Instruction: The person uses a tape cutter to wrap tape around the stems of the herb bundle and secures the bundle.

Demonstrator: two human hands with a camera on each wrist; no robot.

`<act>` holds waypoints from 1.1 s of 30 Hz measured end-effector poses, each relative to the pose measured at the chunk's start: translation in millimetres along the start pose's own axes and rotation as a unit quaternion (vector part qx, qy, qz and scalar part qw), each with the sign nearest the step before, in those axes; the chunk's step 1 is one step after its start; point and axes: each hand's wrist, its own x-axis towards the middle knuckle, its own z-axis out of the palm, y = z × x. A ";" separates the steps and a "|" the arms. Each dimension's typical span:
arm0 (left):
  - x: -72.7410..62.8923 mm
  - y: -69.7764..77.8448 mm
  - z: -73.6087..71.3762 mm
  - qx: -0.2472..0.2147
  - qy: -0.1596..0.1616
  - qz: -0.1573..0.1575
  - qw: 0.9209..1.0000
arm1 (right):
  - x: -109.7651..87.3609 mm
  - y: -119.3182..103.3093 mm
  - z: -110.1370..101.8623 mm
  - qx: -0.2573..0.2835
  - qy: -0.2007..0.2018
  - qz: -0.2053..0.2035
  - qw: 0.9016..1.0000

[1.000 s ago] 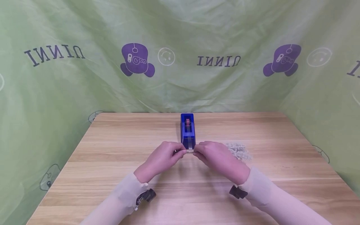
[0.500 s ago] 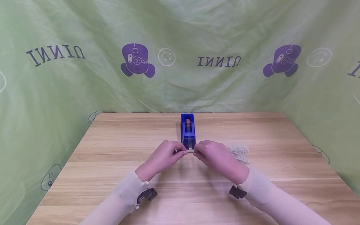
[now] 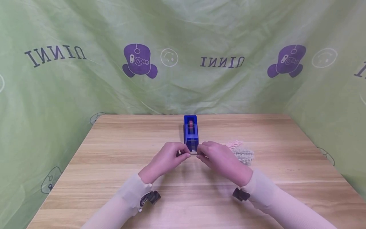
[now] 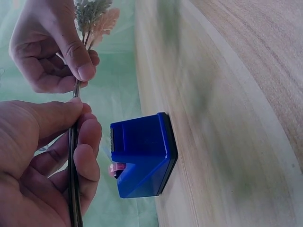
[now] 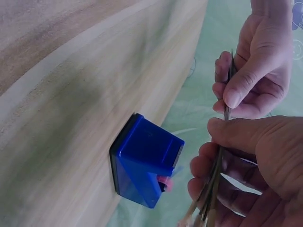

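Observation:
A bunch of thin dark flower stems (image 4: 74, 189) with fluffy grey flower heads (image 3: 244, 156) and pink ones (image 3: 235, 144) is held crosswise between both hands. My left hand (image 3: 167, 159) pinches the stems toward their bare ends. Close beside it, my right hand (image 3: 223, 163) pinches them nearer the flower heads, which stick out past its right side. A blue tape dispenser (image 3: 191, 135) stands just beyond the fingertips, its cutting end facing them. Clear tape (image 3: 193, 147) shows at that end, reaching toward the short stretch of stem between the hands.
The wooden table (image 3: 120, 133) extends around the dispenser on all sides. A green printed cloth (image 3: 186, 86) hangs behind and beside it. A small black camera is strapped at each wrist.
The flower bunch has turned in my fingers: pink heads now show above the grey ones at the right. Both hands stay nearly in place, and the dispenser has not moved.

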 end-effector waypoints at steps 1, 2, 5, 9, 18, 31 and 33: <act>0.0 0.1 0.1 0.002 0.002 0.003 1.000 | 0.0 0.1 -0.6 0.002 -0.005 0.001 1.000; -0.1 0.2 0.2 0.005 0.003 0.004 1.000 | 0.1 0.1 -1.1 0.004 -0.009 0.002 1.000; 0.0 0.8 0.2 0.012 0.006 0.006 1.000 | -0.4 0.9 -2.8 0.001 -0.018 0.000 1.000; 0.3 1.5 0.5 0.016 0.010 0.009 1.000 | -1.6 2.3 -3.5 -0.008 -0.019 -0.009 1.000; 1.3 2.1 1.7 0.010 0.005 0.005 1.000 | -0.9 3.5 -3.0 -0.007 -0.009 -0.010 1.000; 3.4 0.4 1.8 0.010 -0.014 -0.003 1.000 | -0.2 1.5 0.6 -0.033 0.020 -0.010 0.999; 3.6 0.4 1.7 0.007 -0.010 -0.002 1.000 | -0.2 1.2 1.0 -0.035 0.025 -0.009 0.999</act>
